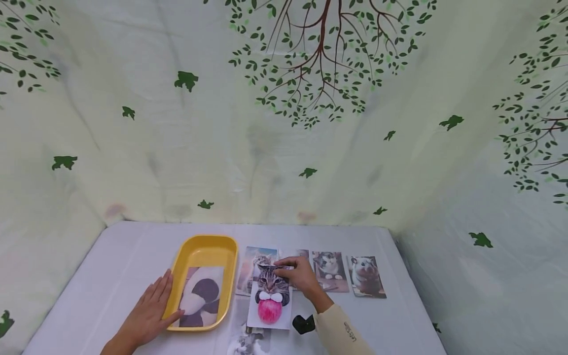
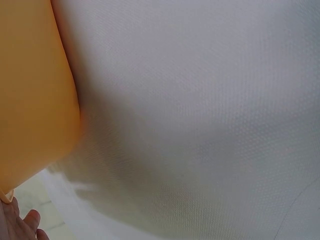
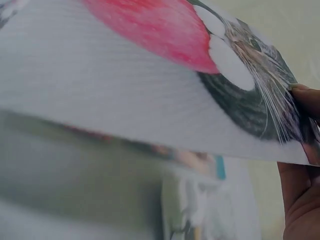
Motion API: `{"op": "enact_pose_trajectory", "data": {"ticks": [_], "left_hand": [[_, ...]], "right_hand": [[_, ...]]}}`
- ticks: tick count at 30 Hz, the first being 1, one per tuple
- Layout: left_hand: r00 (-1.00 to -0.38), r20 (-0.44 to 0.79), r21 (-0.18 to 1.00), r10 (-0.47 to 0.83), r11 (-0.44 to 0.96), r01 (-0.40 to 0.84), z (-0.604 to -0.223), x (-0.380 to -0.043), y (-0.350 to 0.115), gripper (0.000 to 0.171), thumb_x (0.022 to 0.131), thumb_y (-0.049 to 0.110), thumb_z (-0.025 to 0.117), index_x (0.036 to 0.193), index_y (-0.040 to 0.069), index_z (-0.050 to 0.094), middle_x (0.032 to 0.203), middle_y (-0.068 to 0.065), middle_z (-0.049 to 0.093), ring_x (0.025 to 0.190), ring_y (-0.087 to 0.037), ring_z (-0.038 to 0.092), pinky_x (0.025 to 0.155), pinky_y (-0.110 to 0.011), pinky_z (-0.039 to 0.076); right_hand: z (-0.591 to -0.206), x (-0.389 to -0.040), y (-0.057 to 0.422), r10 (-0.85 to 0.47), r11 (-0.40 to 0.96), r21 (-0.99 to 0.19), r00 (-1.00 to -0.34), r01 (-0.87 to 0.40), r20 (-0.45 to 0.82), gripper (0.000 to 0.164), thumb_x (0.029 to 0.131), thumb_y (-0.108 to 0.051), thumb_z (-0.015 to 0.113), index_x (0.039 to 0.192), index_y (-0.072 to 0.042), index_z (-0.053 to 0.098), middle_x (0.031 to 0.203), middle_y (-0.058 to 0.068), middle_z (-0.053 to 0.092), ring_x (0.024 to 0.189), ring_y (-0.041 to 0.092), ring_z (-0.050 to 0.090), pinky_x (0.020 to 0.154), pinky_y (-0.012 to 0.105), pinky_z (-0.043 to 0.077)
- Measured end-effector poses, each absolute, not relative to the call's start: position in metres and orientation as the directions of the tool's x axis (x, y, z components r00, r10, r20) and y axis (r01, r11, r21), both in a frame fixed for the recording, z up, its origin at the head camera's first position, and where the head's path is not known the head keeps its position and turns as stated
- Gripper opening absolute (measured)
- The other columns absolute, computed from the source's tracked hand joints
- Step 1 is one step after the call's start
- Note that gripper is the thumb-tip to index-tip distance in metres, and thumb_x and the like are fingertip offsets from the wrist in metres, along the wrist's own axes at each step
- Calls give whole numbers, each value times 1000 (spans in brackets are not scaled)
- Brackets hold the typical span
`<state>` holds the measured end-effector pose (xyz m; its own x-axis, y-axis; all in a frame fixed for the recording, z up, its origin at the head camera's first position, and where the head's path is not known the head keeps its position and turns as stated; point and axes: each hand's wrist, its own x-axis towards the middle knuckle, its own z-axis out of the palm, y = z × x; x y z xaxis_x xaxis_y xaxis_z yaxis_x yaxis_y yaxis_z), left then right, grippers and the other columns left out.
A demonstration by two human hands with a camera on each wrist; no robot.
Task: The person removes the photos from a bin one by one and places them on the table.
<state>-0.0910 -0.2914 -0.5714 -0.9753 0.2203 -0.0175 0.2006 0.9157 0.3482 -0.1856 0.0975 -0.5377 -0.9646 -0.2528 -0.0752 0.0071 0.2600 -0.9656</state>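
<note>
My right hand (image 1: 302, 277) pinches the top edge of a cat photo card (image 1: 262, 320), which shows a tabby with a pink ball. In the right wrist view the thumb and fingers grip the card (image 3: 125, 85) at its far end, and it is raised above other pictures. My left hand (image 1: 148, 310) rests along the left rim of a yellow tray (image 1: 230, 241), its fingers fairly straight and its thumb over the near left corner. Inside the tray lies a photo card (image 1: 201, 298) with a black-and-white animal, perhaps a panda. The left wrist view shows mostly the tray's outer wall (image 2: 35, 90).
Right of the tray are a kitten card (image 1: 330, 271), a hamster card (image 1: 367, 277) and a partly covered picture (image 1: 245, 276). Another card (image 1: 248, 344) lies at the near edge. A black heart-shaped piece (image 1: 303, 324) is beside the right sleeve. A leaf-printed sheet hangs behind the white table.
</note>
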Motion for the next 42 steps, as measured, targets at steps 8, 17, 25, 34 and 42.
{"op": "enact_pose_trajectory", "data": {"ticks": [8,17,25,34,42], "left_hand": [[-973,-4,348,230,913,214,-569,-89,-295,100,90,51,57,150,-10,4,156,-28,12,143,-43,11,107,-23,-24],[-970,25,326,241,916,236,-574,-88,-297,99,91,49,57,150,-9,3,157,-26,10,147,-37,2,111,-27,-21],[-971,23,323,239,917,234,-576,-91,-295,101,91,50,57,151,-6,-3,159,-24,3,143,-43,10,110,-27,-23],[-975,-32,362,220,912,194,-574,-94,-291,104,90,52,57,150,-7,-4,158,-26,3,141,-46,11,115,-43,-16],[-974,-26,361,225,911,200,-575,-94,-290,103,91,52,56,150,-6,-6,159,-24,-1,143,-45,7,114,-42,-18]], "right_hand": [[-559,-165,135,-222,291,-955,-966,62,-131,20,82,-14,77,99,-3,75,98,8,72,58,8,53,48,24,45],[-584,-150,157,-197,325,-942,-969,82,-152,20,79,-7,77,97,0,75,97,9,72,62,7,52,44,20,42],[-605,-141,163,-214,461,-886,-975,-45,-62,15,76,-7,79,90,-4,76,91,5,74,81,12,64,70,25,51],[-608,-131,154,-121,558,-826,-992,-85,20,16,75,-6,78,90,-10,76,86,-3,73,92,20,67,87,41,51],[-612,-125,154,-126,567,-814,-990,-124,63,19,74,-5,79,92,-9,75,85,-3,73,88,16,67,85,37,52]]}}
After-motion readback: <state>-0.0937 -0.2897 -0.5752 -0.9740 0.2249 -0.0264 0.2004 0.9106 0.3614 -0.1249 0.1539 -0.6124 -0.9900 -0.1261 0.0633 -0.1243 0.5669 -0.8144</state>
